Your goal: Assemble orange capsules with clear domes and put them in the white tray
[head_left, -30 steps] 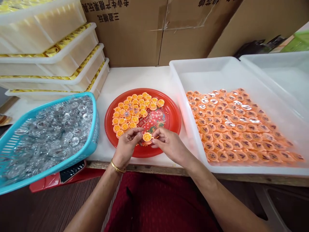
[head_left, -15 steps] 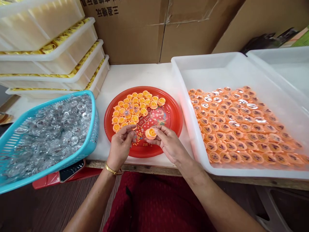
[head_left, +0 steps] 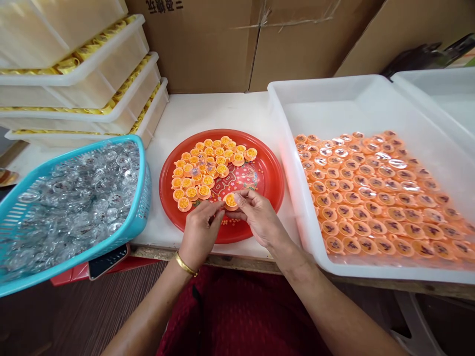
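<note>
A small orange cup filled with yellow beads [head_left: 230, 200] is pinched between the fingertips of my right hand [head_left: 257, 216], over the near part of a red round plate [head_left: 267, 180]. My left hand [head_left: 201, 229] has its fingers drawn together against the cup's left side; whether a clear lid is in them I cannot make out. Several more filled orange cups [head_left: 208, 168] lie on the far left of the plate. Loose yellow beads are scattered on the plate near my hands.
A turquoise basket [head_left: 143, 207] full of clear plastic lids stands at the left. At the right is a white tray [head_left: 297, 148] with rows of capped orange cups [head_left: 371, 188]. Stacked white trays [head_left: 122, 74] with yellow items and cardboard boxes [head_left: 237, 44] line the back.
My left hand went to the plate's left side and came back to the cup held by my right hand. The view tilted down slightly.
</note>
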A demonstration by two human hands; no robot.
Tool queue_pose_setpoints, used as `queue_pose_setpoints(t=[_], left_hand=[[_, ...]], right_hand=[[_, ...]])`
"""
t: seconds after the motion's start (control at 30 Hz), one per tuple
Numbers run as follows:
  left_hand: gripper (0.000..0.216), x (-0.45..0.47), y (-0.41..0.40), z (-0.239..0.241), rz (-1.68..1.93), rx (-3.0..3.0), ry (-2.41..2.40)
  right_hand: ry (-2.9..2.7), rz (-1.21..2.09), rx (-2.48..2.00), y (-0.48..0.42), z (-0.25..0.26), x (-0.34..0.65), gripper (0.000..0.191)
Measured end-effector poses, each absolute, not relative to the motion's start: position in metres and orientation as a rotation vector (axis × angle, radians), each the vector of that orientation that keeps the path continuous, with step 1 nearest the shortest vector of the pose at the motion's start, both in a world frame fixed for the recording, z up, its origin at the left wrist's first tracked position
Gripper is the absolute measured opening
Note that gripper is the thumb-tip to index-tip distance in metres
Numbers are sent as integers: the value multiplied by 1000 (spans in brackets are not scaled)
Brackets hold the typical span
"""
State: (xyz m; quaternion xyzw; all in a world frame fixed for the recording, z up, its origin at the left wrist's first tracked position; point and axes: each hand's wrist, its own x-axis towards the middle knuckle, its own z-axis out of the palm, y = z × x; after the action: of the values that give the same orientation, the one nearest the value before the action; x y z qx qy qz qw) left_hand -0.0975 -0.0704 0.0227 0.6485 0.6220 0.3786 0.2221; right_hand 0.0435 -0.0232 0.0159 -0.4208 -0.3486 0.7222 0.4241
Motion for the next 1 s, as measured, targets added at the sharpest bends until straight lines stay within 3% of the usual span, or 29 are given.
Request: queue_pose_setpoints(t=[0.17,0.47,0.77,1.0], left_hand=[[23,-94,-78,24,912,1991,1692],[24,-104,-71,28,1010,1704,1674],[44,-102,-66,27,422,2309,1870],[37,-108,-71,26,556,2281,2018]], right_hand=[[-814,1722,-1113,-22,12,40,34],[-881,1757,-1069,-21,14,40,35],[-918,1769,-1122,-23,13,42,27],[-843,1755,-1135,-21,15,41,26]])
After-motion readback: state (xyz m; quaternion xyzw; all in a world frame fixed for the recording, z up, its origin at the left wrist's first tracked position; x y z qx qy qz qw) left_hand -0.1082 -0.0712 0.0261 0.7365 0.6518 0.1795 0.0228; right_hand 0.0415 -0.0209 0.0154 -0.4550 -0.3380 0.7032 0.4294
